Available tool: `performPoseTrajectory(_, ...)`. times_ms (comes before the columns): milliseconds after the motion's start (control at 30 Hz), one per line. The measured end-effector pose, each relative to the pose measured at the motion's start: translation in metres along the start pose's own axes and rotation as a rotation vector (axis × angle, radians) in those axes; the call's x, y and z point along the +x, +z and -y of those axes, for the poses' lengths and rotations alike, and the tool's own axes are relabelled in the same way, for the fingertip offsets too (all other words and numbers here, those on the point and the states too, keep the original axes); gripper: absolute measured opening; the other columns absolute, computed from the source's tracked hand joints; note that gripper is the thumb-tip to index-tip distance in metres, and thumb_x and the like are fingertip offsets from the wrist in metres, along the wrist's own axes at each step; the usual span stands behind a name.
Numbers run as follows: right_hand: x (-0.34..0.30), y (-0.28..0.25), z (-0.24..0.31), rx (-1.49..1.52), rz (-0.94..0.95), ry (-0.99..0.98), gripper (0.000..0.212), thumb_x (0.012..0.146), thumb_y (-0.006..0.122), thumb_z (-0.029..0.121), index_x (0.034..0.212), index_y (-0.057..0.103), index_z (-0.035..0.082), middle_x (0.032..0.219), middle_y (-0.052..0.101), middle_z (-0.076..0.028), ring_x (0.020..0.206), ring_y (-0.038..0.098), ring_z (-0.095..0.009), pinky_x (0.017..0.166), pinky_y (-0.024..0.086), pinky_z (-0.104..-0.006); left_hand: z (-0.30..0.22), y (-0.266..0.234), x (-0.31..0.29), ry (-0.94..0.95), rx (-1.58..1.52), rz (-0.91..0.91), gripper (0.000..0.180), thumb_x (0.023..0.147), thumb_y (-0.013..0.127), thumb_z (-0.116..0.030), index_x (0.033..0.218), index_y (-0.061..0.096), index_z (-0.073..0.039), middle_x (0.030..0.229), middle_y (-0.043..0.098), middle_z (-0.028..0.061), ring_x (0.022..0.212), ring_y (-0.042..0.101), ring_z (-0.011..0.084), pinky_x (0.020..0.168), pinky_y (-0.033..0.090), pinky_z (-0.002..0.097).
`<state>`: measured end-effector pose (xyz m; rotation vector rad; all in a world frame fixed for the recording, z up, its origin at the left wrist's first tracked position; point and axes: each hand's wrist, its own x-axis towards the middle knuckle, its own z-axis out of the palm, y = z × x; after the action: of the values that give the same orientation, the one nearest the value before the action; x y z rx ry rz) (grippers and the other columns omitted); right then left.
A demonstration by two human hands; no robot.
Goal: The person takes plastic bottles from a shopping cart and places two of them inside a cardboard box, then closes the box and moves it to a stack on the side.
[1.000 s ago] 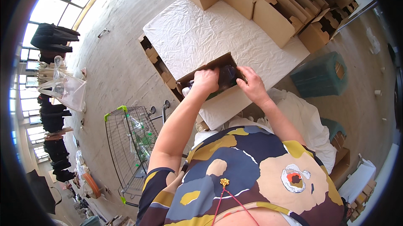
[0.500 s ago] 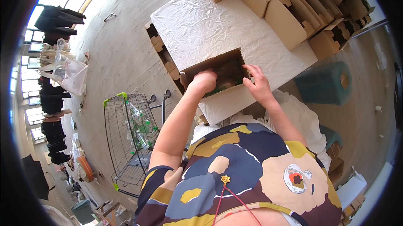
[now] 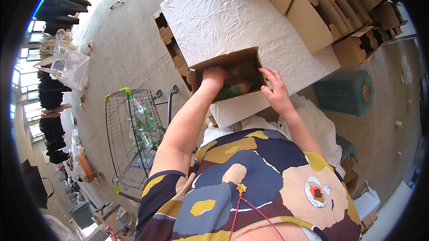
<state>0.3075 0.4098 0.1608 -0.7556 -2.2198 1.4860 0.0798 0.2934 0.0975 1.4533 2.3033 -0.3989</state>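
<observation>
An open brown cardboard box (image 3: 245, 57) sits at the near edge of a white-covered table (image 3: 214, 22). Down inside its left part is my left hand (image 3: 213, 78), knuckles up; the walls and the hand itself hide its fingertips, and what they hold cannot be seen. Beside that hand, in the shadowed bottom, lie what look like clear plastic bottles with green parts (image 3: 230, 90). My right hand (image 3: 278, 93) grips the box's right edge, fingers over the far side and thumb at the near corner.
Several open cardboard boxes (image 3: 313, 26) stand packed along the table's far right. Left of me is a wire shopping cart (image 3: 125, 90) holding green-capped plastic bottles (image 3: 147, 127). A teal wrapped bundle (image 3: 339, 91) lies on the floor at right. Dark clothes (image 3: 56, 10) hang at far left.
My left hand has sunk a little deeper and leftward in the box, exposing more of the green and clear bottles. My right hand keeps its hold on the edge. The view has shifted slightly.
</observation>
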Motion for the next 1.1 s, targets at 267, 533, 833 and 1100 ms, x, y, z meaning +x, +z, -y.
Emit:
performPoseTrajectory(267, 0.004, 0.000, 0.003, -0.038, 0.007, 0.003, 0.049, 0.078, 0.054, 0.013, 0.127, 0.057, 0.006, 0.131, 0.050, -0.016, 0.121, 0.051, -0.032, 0.103, 0.042, -0.0377, 0.014, 0.012, -0.001, -0.015, -0.131, -0.035, 0.032, 0.085, 0.056, -0.006, 0.114, 0.067, -0.014, 0.109, 0.068, 0.0171, 0.100, 0.067, 0.0349, 0.082, 0.056, 0.0428)
performPoseTrajectory(533, 0.003, 0.000, 0.001, -0.074, -0.001, 0.004, 0.045, 0.079, 0.053, 0.012, 0.124, 0.059, 0.006, 0.130, 0.050, -0.016, 0.121, 0.051, -0.032, 0.103, 0.043, -0.0377, 0.023, -0.075, -0.033, -0.079, -0.074, 0.274, 0.031, 0.080, 0.059, -0.004, 0.108, 0.071, -0.008, 0.114, 0.067, 0.0197, 0.108, 0.064, 0.0342, 0.090, 0.053, 0.0411)
performPoseTrajectory(833, -0.001, 0.007, -0.002, 0.015, -0.038, 0.025, 0.046, 0.079, 0.051, 0.010, 0.124, 0.059, 0.005, 0.131, 0.051, -0.015, 0.123, 0.050, -0.030, 0.105, 0.040, -0.0359, 0.022, 0.013, 0.011, -0.006, -0.038, 0.407, 0.035, 0.078, 0.066, -0.012, 0.112, 0.070, -0.005, 0.122, 0.065, 0.0169, 0.113, 0.063, 0.0310, 0.095, 0.052, 0.0401)
performPoseTrajectory(1100, 0.001, 0.009, -0.004, 0.021, -0.053, 0.075, 0.048, 0.078, 0.052, 0.008, 0.126, 0.059, 0.007, 0.132, 0.052, -0.013, 0.123, 0.051, -0.027, 0.103, 0.042, -0.0361, 0.014, -0.034, -0.013, 0.091, -0.176, 0.283, 0.033, 0.081, 0.068, -0.019, 0.112, 0.067, -0.006, 0.114, 0.067, 0.0176, 0.108, 0.063, 0.0347, 0.092, 0.051, 0.0409)
